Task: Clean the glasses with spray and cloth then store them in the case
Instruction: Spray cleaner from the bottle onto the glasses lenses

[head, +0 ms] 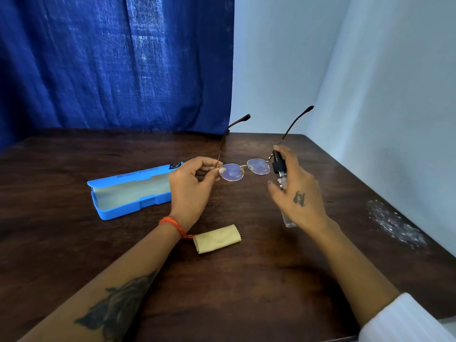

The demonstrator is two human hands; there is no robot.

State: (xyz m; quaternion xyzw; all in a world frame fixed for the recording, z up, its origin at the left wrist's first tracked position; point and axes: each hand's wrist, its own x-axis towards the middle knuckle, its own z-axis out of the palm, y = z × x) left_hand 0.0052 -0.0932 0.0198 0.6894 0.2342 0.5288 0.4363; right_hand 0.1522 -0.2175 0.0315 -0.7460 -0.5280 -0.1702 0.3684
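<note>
Your right hand [299, 193] covers most of the spray bottle [280, 172], so only its black nozzle, a stretch of clear body and the clear base below your palm show; the level of liquid inside is hard to make out. Your left hand [191, 186] hides the near end of the open blue case [128, 191]. The glasses [244, 169] have thin gold-coloured rims, roundish lenses and dark temple arms that rise away from you; they sit above the bench [246, 280], between your hands. Your left fingers [217, 170] are curled and pinch the frame at its left hinge. Your right fingers are wrapped round the bottle, with the forefinger seemingly on top of the nozzle, which points at the lenses. The folded yellow cloth [217, 239] lies on the bench near your left wrist
</note>
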